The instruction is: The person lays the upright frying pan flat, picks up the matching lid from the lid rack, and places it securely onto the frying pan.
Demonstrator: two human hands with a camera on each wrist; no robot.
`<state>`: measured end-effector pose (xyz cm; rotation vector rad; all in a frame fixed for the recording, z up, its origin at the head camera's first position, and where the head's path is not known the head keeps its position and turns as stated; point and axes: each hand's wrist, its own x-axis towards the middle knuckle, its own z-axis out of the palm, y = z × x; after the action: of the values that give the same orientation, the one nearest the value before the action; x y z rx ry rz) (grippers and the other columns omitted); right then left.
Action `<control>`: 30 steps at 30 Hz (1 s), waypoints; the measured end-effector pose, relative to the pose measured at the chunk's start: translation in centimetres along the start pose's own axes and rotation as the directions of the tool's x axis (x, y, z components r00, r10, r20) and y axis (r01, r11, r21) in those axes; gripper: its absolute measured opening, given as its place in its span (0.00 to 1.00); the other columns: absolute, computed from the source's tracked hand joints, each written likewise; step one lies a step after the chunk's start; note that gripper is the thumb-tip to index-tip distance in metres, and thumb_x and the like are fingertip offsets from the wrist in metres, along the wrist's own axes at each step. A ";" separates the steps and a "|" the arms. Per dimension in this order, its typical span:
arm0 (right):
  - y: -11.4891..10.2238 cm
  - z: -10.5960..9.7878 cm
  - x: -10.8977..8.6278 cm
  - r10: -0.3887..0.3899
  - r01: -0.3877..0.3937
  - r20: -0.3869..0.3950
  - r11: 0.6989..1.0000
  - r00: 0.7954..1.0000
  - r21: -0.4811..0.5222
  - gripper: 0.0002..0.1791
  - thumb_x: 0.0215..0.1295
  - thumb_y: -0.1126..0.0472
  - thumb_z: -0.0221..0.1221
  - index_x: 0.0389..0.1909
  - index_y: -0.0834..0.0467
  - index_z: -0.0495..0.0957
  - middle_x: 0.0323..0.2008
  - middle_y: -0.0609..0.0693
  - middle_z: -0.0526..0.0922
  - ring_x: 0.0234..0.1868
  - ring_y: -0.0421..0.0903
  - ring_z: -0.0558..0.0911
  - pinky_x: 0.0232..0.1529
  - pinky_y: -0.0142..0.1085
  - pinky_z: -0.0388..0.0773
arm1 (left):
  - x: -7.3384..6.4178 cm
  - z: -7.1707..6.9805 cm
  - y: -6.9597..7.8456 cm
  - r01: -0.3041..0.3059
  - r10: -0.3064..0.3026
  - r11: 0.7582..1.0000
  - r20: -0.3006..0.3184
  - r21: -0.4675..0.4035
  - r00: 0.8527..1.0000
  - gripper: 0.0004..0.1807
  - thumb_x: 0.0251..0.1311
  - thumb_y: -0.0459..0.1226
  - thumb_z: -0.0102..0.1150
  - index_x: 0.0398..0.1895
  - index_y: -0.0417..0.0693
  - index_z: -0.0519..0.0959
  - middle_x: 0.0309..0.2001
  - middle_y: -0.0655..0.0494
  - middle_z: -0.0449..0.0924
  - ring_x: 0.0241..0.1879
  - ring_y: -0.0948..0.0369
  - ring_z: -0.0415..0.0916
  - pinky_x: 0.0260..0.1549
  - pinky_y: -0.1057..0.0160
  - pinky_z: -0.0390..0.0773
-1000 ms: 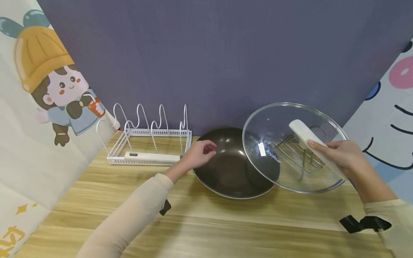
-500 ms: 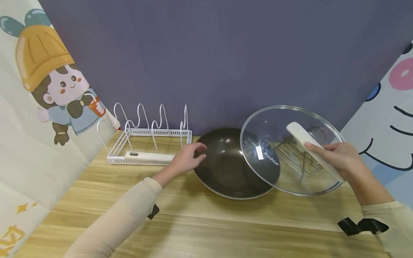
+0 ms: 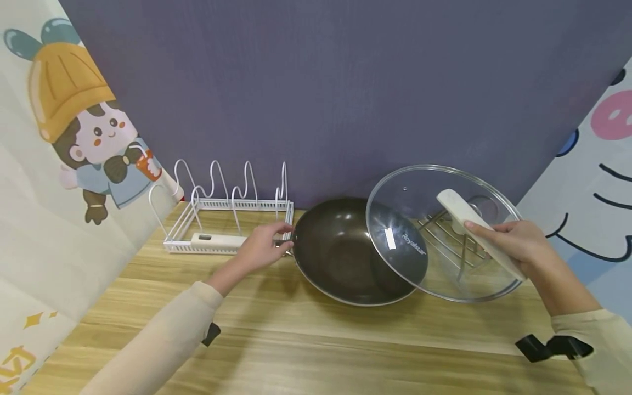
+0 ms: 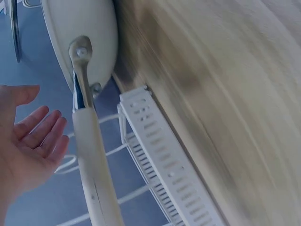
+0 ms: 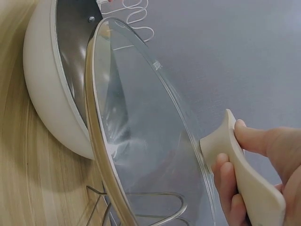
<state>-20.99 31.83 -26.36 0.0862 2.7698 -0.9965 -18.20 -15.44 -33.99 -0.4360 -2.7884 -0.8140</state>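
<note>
A wok (image 3: 340,258) with a dark inside and a cream outside stands on the wooden table, its cream handle (image 3: 217,240) reaching left over a white rack. My left hand (image 3: 261,247) hovers above that handle near the wok's rim; in the left wrist view its fingers are loosely bent, apart from the handle and holding nothing. With my right hand (image 3: 518,244) I grip the cream handle (image 5: 256,188) of a round glass lid (image 3: 395,203). The lid is tilted and overlaps the wok's right side in the head view.
The white wire rack (image 3: 232,204) with upright loops stands at the back left. Behind the lid, a metal wire stand (image 3: 459,247) shows through the glass. A grey wall (image 3: 316,99) rises behind the table (image 3: 345,351).
My left hand has moved left, from over the wok to above its handle. The lid in my right hand has shifted slightly left and down.
</note>
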 end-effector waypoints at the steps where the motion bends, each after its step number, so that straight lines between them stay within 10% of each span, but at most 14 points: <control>1: 0.0 0.1 0.0 0.002 -0.002 0.003 1.000 1.000 0.003 0.45 0.61 0.33 0.55 0.58 0.72 0.72 0.24 0.42 0.82 0.28 0.42 0.79 0.28 0.36 0.78 | -0.2 -0.1 -0.2 0.004 -0.004 1.000 -0.001 0.004 1.000 0.21 0.59 0.39 0.61 0.54 0.40 0.77 0.53 0.45 0.82 0.53 0.48 0.79 0.56 0.48 0.78; 12: 0.1 0.4 -0.2 -0.007 0.007 -0.002 0.999 1.000 -0.037 0.47 0.62 0.33 0.53 0.62 0.72 0.66 0.41 0.64 0.79 0.30 0.44 0.78 0.28 0.36 0.78 | -2.2 -1.1 -2.6 0.025 -0.024 0.999 -0.047 0.030 0.999 0.24 0.56 0.38 0.64 0.56 0.40 0.76 0.53 0.43 0.81 0.53 0.46 0.79 0.57 0.46 0.77; 30: -0.8 0.9 0.0 -0.026 0.026 0.003 0.999 1.000 -0.023 0.45 0.62 0.34 0.55 0.60 0.72 0.69 0.49 0.71 0.73 0.32 0.43 0.75 0.28 0.34 0.78 | -3.2 -3.2 -5.0 0.000 0.013 0.980 -0.062 0.199 0.998 0.16 0.52 0.35 0.67 0.45 0.39 0.81 0.47 0.43 0.84 0.48 0.45 0.80 0.52 0.46 0.79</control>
<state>-20.95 30.65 -26.53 0.0460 2.7862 -0.9698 -16.50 -21.94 -34.68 -0.3767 -2.7714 -0.5302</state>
